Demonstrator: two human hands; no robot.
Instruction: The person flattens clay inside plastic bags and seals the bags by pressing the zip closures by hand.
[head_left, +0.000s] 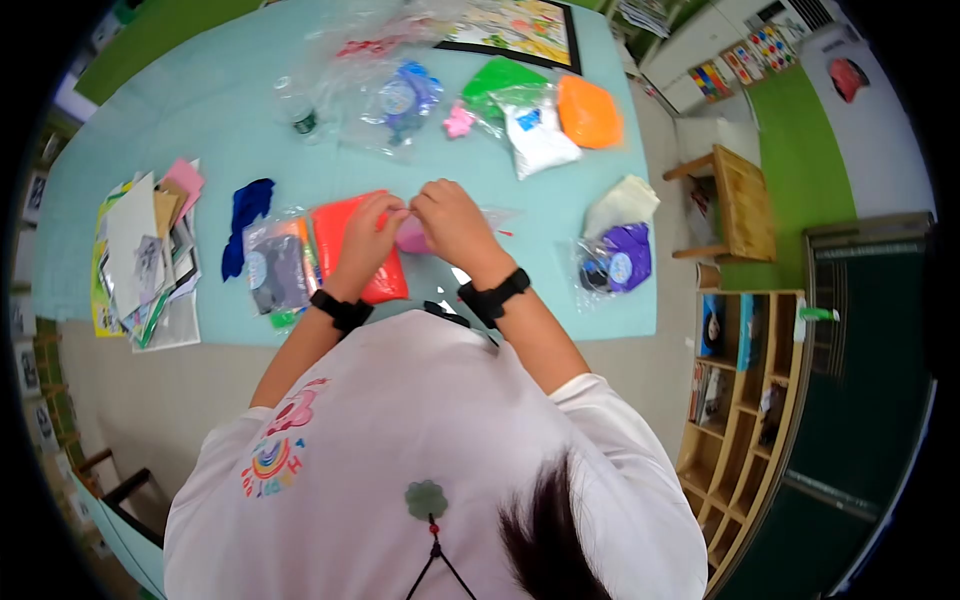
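My left hand [372, 232] and my right hand [450, 218] meet at their fingertips over the near part of the table. Both are closed in a pinch at the top of a pink-purple packet [411, 237], partly covered by the right hand. Clear plastic [500, 216] shows just right of that hand. Under my left forearm lies a red packet [338, 222] of what looks like soft clay. Beside it on the left sits a clear bag [277, 268] with a dark grey piece in it. Farther left is a dark blue piece [248, 218].
A stack of papers [140, 255] lies at the table's left. White [537, 130], orange [588, 112] and green [500, 80] packets lie at the back right, near a framed picture [525, 28]. A clear bottle [298, 110] stands behind. Purple [628, 256] packaging sits by the right edge.
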